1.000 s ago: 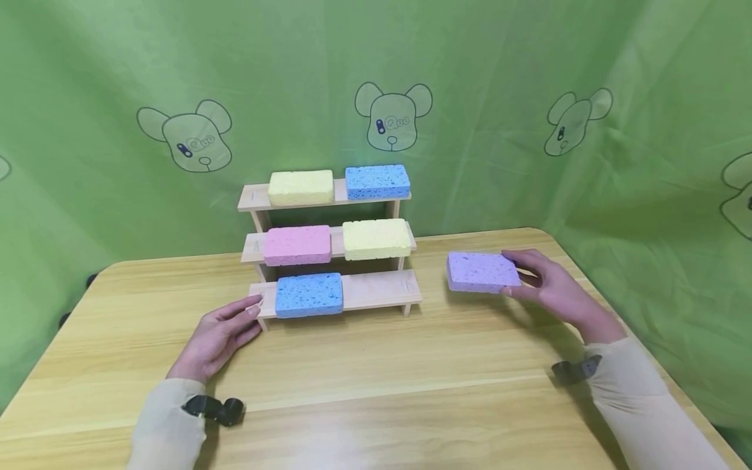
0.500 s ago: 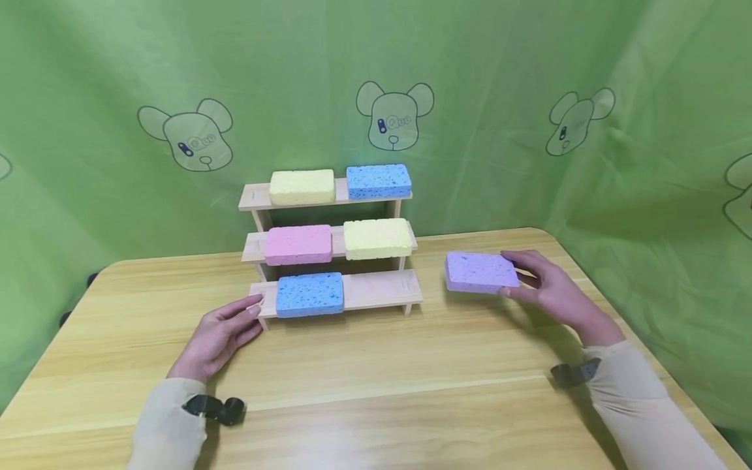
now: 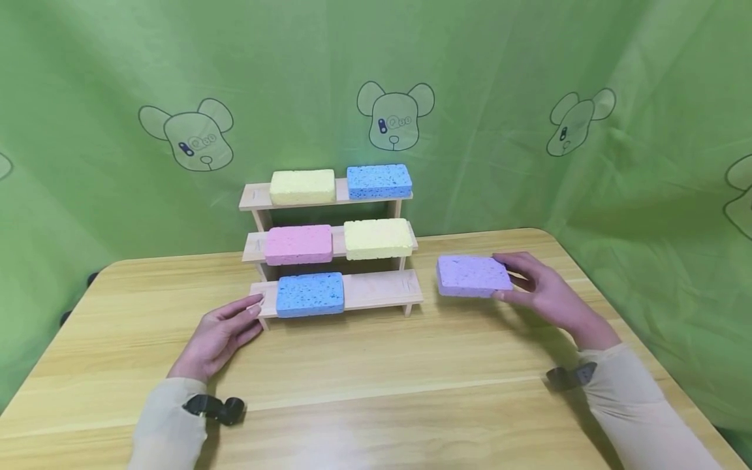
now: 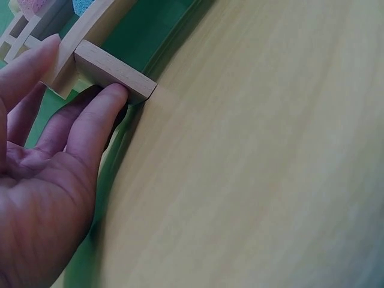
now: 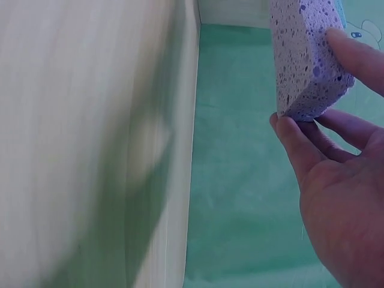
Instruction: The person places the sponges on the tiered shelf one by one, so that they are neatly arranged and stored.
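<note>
A wooden three-tier stand point(image 3: 376, 287) faces me on the table. My left hand point(image 3: 220, 336) holds the left end of its lowest shelf; in the left wrist view, a fingertip point(image 4: 117, 90) touches the stand's leg point(image 4: 114, 71). Off the stand's right side, my right hand point(image 3: 546, 290) grips a purple sponge point(image 3: 472, 276) by its right end, raised off the table, thumb and fingers on opposite faces. A blue sponge point(image 3: 310, 295) lies on the left of the lowest shelf. Pink point(image 3: 298, 245) and yellow sponges point(image 3: 378, 239) sit on the middle shelf.
On the top shelf are another yellow sponge point(image 3: 302, 187) and another blue sponge point(image 3: 378, 181). A green curtain point(image 3: 482, 130) with mouse-head drawings hangs behind and beside the wooden table point(image 3: 364, 391). Each sleeve bears a black wrist camera point(image 3: 214, 408).
My right hand has carried the purple sponge slightly left, nearer the stand. My left hand stays at the shelf's end, and the other sponges have not moved.
</note>
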The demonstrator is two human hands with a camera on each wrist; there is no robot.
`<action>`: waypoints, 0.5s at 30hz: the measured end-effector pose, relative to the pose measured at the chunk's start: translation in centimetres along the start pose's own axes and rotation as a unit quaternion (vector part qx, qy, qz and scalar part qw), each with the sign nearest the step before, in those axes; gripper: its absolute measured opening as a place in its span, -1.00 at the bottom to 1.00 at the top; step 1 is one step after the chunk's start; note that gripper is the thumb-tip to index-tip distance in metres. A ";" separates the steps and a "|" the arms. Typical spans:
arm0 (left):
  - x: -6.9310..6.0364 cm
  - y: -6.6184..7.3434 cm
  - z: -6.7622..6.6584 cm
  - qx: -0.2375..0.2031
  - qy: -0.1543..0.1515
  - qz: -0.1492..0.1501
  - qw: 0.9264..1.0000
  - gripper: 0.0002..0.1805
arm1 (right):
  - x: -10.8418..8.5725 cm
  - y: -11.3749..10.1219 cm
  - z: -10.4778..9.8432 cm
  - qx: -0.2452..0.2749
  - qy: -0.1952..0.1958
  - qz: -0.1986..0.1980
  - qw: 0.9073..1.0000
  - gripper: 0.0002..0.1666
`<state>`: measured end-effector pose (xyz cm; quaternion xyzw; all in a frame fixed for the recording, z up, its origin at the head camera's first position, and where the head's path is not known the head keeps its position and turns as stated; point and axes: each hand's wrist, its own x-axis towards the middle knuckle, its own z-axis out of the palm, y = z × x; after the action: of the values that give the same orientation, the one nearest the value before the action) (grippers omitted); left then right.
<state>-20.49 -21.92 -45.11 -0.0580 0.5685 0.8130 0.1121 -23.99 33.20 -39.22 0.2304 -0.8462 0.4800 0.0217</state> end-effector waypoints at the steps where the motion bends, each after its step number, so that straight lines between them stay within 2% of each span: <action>1: 0.0 0.0 0.0 0.000 0.000 0.000 1.000 -0.77 | 0.0 0.0 0.1 0.004 -0.002 -0.001 1.000 -0.21; 9: -0.1 0.0 0.1 -0.007 -0.003 0.000 1.000 -0.77 | 0.1 -0.2 0.5 0.050 -0.003 0.001 0.999 -0.19; 15: 0.0 0.0 0.0 -0.008 -0.007 0.004 1.000 -0.77 | 0.2 -0.5 0.8 0.065 0.000 -0.001 0.998 -0.18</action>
<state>-20.45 -21.93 -45.05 -0.0511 0.5617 0.8182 0.1117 -23.81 32.24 -39.20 0.2317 -0.8133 0.5337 0.0072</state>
